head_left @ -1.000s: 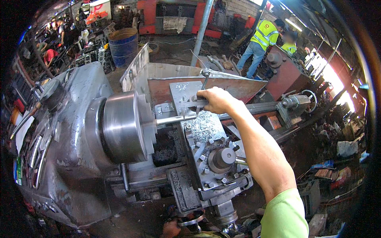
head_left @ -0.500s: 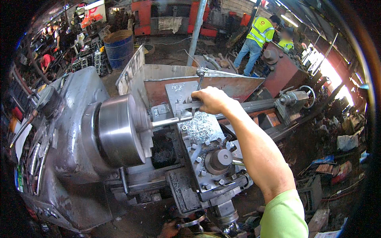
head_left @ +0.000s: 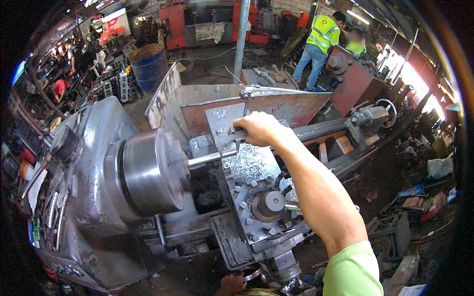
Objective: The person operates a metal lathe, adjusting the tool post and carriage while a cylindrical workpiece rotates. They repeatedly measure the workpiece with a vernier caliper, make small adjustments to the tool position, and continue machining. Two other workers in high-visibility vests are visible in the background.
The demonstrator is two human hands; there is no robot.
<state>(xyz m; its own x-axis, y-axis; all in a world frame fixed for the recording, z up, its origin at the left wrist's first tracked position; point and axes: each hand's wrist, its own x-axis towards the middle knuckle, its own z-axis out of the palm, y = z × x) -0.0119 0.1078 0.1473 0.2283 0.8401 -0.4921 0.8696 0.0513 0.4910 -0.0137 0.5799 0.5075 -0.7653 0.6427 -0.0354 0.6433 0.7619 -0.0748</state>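
My right hand (head_left: 259, 129) reaches over the lathe with its fingers closed around a flat steel tool that looks like a caliper (head_left: 226, 138). The tool's jaw points down beside the free end of a slim metal rod (head_left: 205, 159). That rod sticks out of the large round chuck (head_left: 153, 172), whose face is smeared by motion. At the bottom edge, my left hand (head_left: 233, 283) shows dimly, closed at the rim of a handwheel (head_left: 253, 272); its fingers are partly hidden. Between them sits the tool post (head_left: 269, 203), on a carriage strewn with metal chips (head_left: 252, 165).
A tilted metal guard (head_left: 256, 106) stands behind the lathe bed. The tailstock (head_left: 365, 117) sits at the far right end. Beyond are a blue drum (head_left: 148, 69), a grey post (head_left: 241, 42) and a person in a yellow vest (head_left: 321, 42). Clutter lies along the right.
My right hand and the tool have shifted slightly left and down. My left hand has moved right along the handwheel rim. The chuck's jaws look more blurred.
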